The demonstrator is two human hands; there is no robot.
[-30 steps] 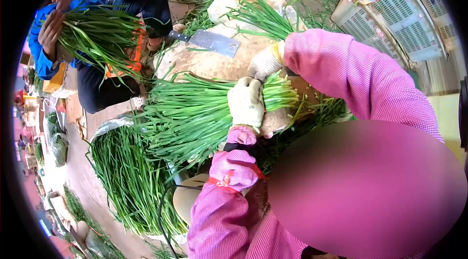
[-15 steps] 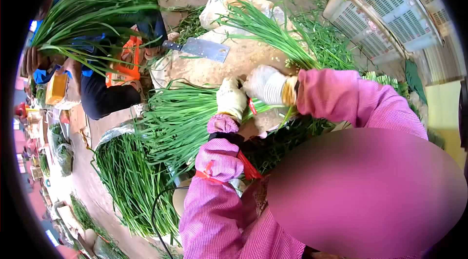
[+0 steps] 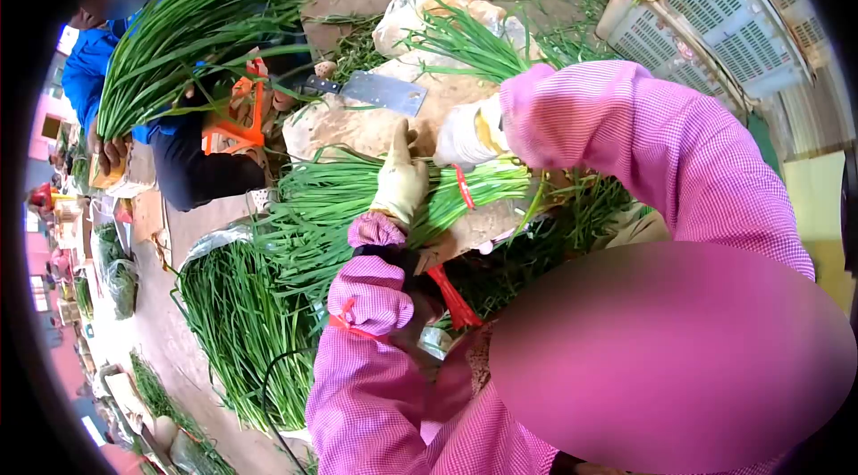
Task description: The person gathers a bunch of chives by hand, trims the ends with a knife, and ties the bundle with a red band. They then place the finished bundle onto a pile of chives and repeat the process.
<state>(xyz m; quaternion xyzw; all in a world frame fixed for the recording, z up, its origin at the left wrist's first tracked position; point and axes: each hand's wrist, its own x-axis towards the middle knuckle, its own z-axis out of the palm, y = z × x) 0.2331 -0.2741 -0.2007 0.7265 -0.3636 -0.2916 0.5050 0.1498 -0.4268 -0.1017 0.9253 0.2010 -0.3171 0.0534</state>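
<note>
My left hand [image 3: 400, 180], in a pale work glove, lies across a bunch of garlic chives [image 3: 483, 184] on the board. Its index finger is stretched out past the bunch's far edge. A red tie [image 3: 464, 187] circles the bunch near its pale cut ends, to the right of this hand. At the bunch's far edge, beside the tie, is my right hand [image 3: 467, 133], also gloved. The right fingers curl downward and what they hold is hidden. Beyond both hands a cleaver [image 3: 384, 92] lies flat on the board [image 3: 335, 128], its dark handle pointing left.
Another person [image 3: 89, 73] in blue at the left holds a large bunch of greens [image 3: 201, 37] beside an orange stool [image 3: 239, 122]. More loose chives [image 3: 469, 42] lie on the board's far side. A full bag of chives [image 3: 250, 332] stands lower left; plastic crates [image 3: 715, 10] are stacked upper right.
My left hand has moved left and down from the tie and stretched a finger. My right hand has shifted slightly left and up. The tied bunch shows more. The other person's bunch has moved right.
</note>
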